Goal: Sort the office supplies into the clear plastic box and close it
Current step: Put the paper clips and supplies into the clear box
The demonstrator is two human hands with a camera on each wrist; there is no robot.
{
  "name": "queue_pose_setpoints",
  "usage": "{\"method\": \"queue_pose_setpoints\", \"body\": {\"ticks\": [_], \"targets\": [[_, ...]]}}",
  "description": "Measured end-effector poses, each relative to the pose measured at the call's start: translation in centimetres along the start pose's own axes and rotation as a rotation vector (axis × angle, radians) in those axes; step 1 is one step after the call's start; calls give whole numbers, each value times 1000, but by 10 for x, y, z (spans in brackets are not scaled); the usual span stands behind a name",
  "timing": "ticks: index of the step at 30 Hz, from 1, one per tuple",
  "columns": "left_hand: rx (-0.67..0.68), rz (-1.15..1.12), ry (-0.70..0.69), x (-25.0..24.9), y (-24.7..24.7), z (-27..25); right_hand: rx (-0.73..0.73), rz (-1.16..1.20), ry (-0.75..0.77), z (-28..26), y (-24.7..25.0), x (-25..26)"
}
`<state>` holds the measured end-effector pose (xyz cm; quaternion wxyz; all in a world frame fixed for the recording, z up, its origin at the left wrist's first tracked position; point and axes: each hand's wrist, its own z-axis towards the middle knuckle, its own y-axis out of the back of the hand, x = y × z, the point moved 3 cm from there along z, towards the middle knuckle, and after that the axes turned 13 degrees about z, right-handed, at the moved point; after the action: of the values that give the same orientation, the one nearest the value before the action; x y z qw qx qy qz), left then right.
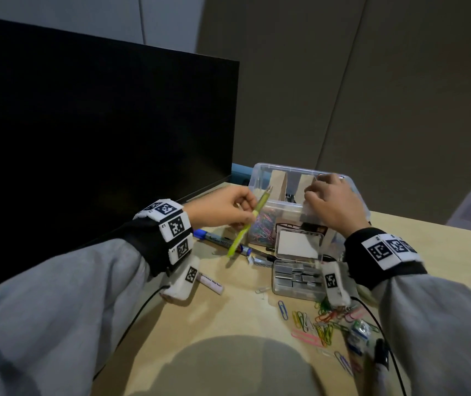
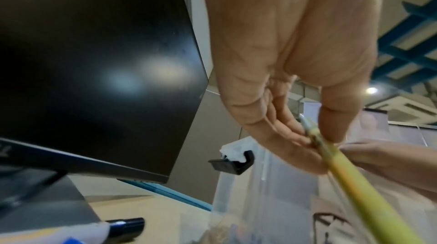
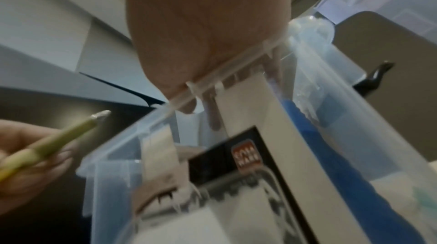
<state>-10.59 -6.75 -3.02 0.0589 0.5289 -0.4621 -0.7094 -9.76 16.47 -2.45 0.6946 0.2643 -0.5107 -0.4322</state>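
Left hand (image 1: pixel 222 208) pinches a green pen (image 1: pixel 250 224), tip up, tilted, held just left of the box (image 1: pixel 260 178) and above the surface (image 1: pixel 228 315). Right hand (image 1: pixel 332 205) reaches into the box, fingers curled over the near rim by the cardboard dividers (image 1: pixel 280 185); whether it grips something inside, can't tell. Box open, lid not seen.

Risks, as I judge them:
- The pen is held near its middle by the fingertips only, so it could pivot and slip out on the way in.
- It's long, so it may catch a divider or the rim and lie proud, blocking the lid.
- The right hand crowds the opening, so the hands may collide.
- Loose clips (image 1: pixel 314 324), staples case (image 1: pixel 297 277) and markers (image 1: pixel 220 241) remain on the surface; a sleeve or wrist cable could sweep the clips off the edge.
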Motion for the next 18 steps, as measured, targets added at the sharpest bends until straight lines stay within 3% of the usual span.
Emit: {"method": "queue_pose_setpoints", "body": {"ticks": [3, 8, 12, 18], "targets": [[-174, -190, -5, -10, 3, 8, -108, 184, 134, -7, 12, 19], [-342, -446, -40, -22, 2, 18, 21, 345, 300, -26, 7, 64], [-378, -469, -55, -26, 0, 15, 1, 293, 287, -28, -1, 73], [-322, -543, -10, -17, 3, 3, 128, 262, 240, -31, -13, 78]]}}
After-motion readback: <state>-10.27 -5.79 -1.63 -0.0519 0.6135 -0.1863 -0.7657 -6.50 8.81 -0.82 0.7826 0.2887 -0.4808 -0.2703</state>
